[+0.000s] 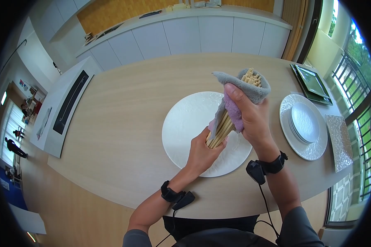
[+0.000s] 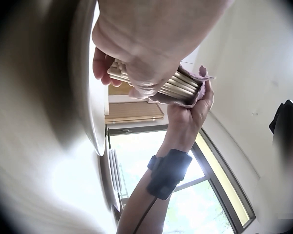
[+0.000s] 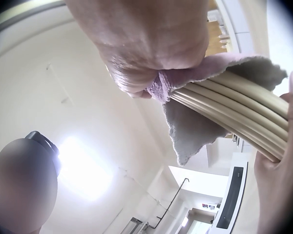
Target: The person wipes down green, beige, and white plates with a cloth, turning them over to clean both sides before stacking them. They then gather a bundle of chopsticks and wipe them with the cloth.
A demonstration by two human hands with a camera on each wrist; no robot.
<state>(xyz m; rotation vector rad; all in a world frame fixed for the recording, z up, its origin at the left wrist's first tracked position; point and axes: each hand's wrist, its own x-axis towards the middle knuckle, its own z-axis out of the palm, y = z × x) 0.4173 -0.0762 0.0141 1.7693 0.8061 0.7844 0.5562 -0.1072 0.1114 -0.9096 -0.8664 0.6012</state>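
Observation:
A thick bundle of pale wooden chopsticks (image 1: 223, 128) is held at a slant above a large round white plate (image 1: 179, 127). My right hand (image 1: 253, 119) grips the upper part through a cloth (image 1: 256, 94), grey on one side and pinkish purple on the other. The cloth wraps round the sticks, and their upper ends poke out of its top. Lower down, my left hand (image 1: 201, 152) holds the bare ends, fingers curled round them. In the right wrist view, a grey corner of the cloth hangs loose beside the bare chopsticks (image 3: 234, 105).
To the right stand a white oval platter (image 1: 285, 123) bearing small stacked plates (image 1: 305, 121), dark green square trays (image 1: 313, 82) and a silvery rectangular tray (image 1: 339, 142). A white unit with a black panel (image 1: 72, 101) adjoins the table's left side. Cables (image 1: 266, 206) hang from the wrist cameras.

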